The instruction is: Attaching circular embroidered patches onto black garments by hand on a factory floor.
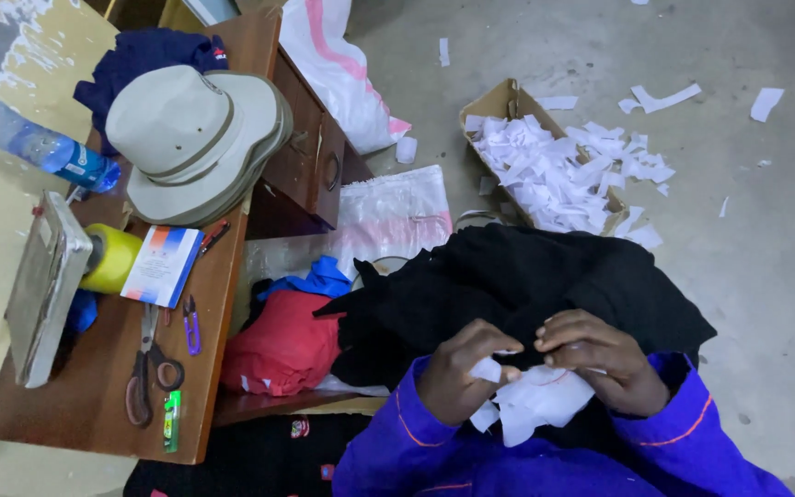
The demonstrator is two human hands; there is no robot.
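My left hand and my right hand meet over my lap, both in blue sleeves. Between them they pinch white paper-like pieces that lie against a black garment draped over my knees. The left fingers hold a small white piece; the right fingers grip the edge of the larger white bunch where it meets the black cloth. How the white pieces are attached to the cloth is hidden by my fingers.
A wooden table at left holds scissors, small snips, a yellow thread spool, a beige hat and a water bottle. A cardboard box of white scraps sits on the concrete floor; red cloth lies beside the table.
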